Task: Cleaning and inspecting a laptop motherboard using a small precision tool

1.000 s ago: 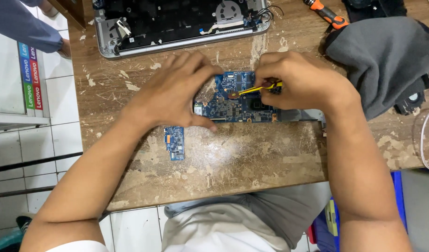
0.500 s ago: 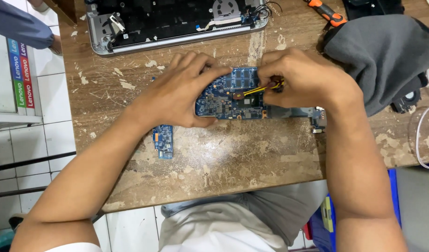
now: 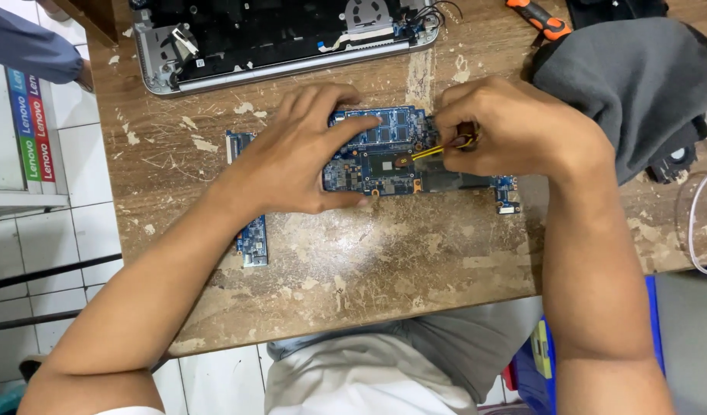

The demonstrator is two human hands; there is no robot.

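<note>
A blue laptop motherboard (image 3: 384,154) lies flat on the worn wooden table (image 3: 384,261). My left hand (image 3: 296,154) presses down on the board's left part, fingers spread over its top and bottom edges. My right hand (image 3: 515,127) pinches a thin yellow-handled tool (image 3: 438,150), whose tip touches the board near the dark chip at its middle. A small blue daughter board (image 3: 252,238) lies to the left, partly under my left forearm.
An opened laptop chassis (image 3: 284,34) lies at the table's far edge. A grey cloth (image 3: 638,77) covers the right side, with an orange-handled tool (image 3: 542,19) beyond it. A white cable (image 3: 688,223) loops at the right edge. Another person's sleeve (image 3: 31,46) shows top left.
The view has shifted a little. My hands stay on the motherboard, the tool tip still working near the chip; the left fingers have spread slightly over the board.
</note>
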